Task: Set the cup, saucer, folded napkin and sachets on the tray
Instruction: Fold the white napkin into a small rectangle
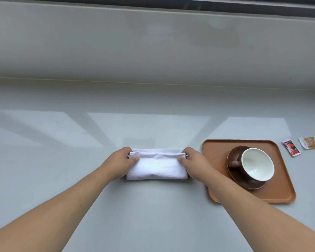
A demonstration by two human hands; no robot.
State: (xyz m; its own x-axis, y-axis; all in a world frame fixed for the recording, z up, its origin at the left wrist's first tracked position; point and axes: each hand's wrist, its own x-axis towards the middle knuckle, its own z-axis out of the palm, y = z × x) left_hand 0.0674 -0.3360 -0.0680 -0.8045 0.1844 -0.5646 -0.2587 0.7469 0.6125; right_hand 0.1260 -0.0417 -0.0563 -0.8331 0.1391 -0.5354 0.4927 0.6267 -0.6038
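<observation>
Pale grey counter [62, 179] under a window sill, nothing fancy. Cup [256, 165] and saucer [234, 176] already sit on the brown tray [215, 150] at right, so the napkin [156, 165] is the step in hand — it's left of the tray, on the counter. Left hand [123, 160] and right hand [191, 160] each pinch a far corner, thumbs on top, forearms stretched forward. Next I'd guess: finish the fold, carry it right onto the tray. Two sachets — red [291, 147] and tan [309, 142] — wait beyond the tray's right edge.
</observation>
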